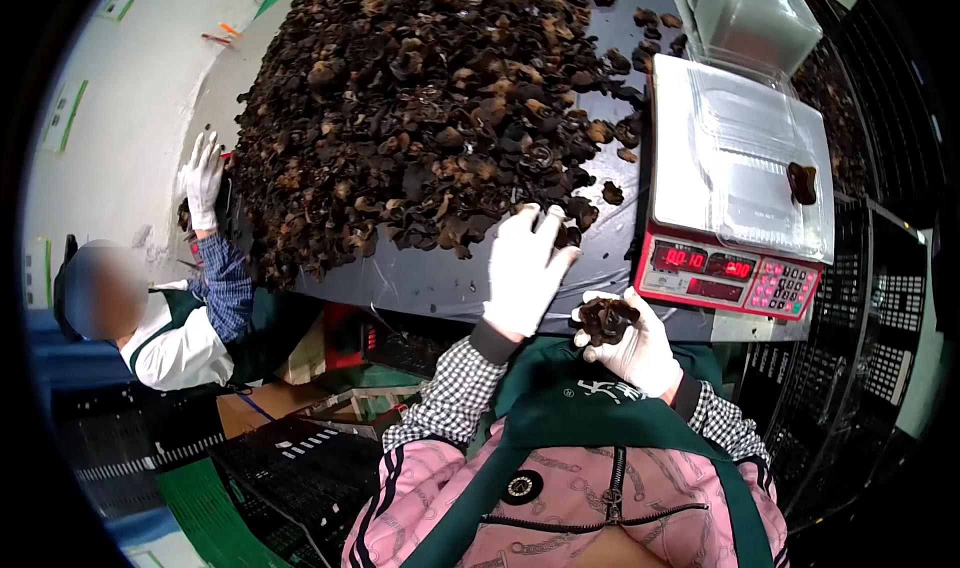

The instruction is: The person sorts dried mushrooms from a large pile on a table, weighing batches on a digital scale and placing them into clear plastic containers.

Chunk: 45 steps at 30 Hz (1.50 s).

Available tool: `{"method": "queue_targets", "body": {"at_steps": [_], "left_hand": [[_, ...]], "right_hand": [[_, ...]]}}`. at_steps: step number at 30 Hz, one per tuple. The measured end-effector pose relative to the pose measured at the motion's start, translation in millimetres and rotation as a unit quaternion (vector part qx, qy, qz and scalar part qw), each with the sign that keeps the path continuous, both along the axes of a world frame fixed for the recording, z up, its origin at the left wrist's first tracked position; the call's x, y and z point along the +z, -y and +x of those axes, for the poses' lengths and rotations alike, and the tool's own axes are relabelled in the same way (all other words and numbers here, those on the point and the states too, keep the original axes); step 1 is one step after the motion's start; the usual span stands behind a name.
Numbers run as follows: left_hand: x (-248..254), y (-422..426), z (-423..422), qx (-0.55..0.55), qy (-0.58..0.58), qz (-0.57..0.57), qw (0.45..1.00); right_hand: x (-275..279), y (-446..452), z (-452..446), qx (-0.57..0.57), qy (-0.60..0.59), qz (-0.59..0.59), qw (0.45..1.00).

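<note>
A large heap of dark brown wood ear mushrooms (410, 108) covers much of the table. My left hand (522, 270), in a white glove, reaches to the heap's near edge with its fingers apart. Close to its fingertips lies a small dark mushroom piece (569, 235). Held near the table's front edge, some wood ear mushrooms (606, 320) rest in my gloved right hand (645, 353), whose fingers curl around them. To the right, a clear plastic box (750, 203) lies open on a weighing scale (672, 193), with one mushroom piece (801, 183) in it.
Stacked clear plastic boxes (755, 18) stand behind the scale. At the left, a co-worker's gloved hand (204, 180) is at the heap's far side. Black plastic crates (880, 318) line the right, and a cardboard box (255, 408) sits below the table at left.
</note>
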State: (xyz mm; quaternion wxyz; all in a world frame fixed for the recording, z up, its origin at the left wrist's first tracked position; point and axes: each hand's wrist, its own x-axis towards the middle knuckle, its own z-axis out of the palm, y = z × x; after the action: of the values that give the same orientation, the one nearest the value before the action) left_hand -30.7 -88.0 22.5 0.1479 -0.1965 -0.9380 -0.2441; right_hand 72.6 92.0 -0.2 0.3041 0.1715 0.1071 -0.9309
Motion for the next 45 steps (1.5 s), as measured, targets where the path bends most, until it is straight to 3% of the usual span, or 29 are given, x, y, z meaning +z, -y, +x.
{"method": "queue_targets", "body": {"at_steps": [6,11,18,21,24,27,30,33,36,38,39,42,44,45], "left_hand": [[-25,-12,0,0.006,0.051,-0.030,0.998],[-26,-11,5,0.023,0.028,-0.022,0.999],[-52,6,-9,0.023,0.018,0.053,0.998],[-16,-3,-8,-0.001,0.006,0.128,0.992],[38,-29,-8,-0.065,-0.026,0.223,0.972],[83,-72,-17,-0.164,-0.066,0.251,0.952],[99,-130,-31,-0.277,-0.041,0.289,0.915],[87,-185,-38,-0.294,-0.091,0.248,0.919],[65,-209,-47,-0.306,-0.013,0.160,0.938],[79,-200,-36,-0.273,-0.102,0.187,0.938],[84,-192,-30,-0.257,-0.147,0.198,0.935],[76,-166,-16,-0.281,-0.110,0.223,0.927],[68,-143,-6,-0.270,-0.103,0.199,0.936],[67,-134,-3,-0.268,-0.109,0.206,0.935]], "right_hand": [[5,-5,1,-0.022,-0.062,-0.010,0.998],[-1,-8,1,-0.005,-0.055,0.064,0.996],[7,-8,4,0.003,-0.071,0.172,0.983],[19,-15,3,-0.026,-0.096,0.241,0.965],[56,-46,-7,-0.112,-0.186,0.368,0.904],[94,-93,-25,-0.282,-0.235,0.531,0.764],[119,-137,-49,-0.420,-0.231,0.639,0.601],[118,-173,-66,-0.446,-0.222,0.684,0.533],[113,-186,-76,-0.420,-0.233,0.711,0.514],[99,-205,-79,-0.376,-0.261,0.696,0.553],[93,-209,-82,-0.373,-0.263,0.714,0.531],[91,-211,-88,-0.335,-0.260,0.754,0.502],[90,-213,-93,-0.313,-0.302,0.806,0.401],[93,-210,-95,-0.306,-0.317,0.788,0.430]]}}
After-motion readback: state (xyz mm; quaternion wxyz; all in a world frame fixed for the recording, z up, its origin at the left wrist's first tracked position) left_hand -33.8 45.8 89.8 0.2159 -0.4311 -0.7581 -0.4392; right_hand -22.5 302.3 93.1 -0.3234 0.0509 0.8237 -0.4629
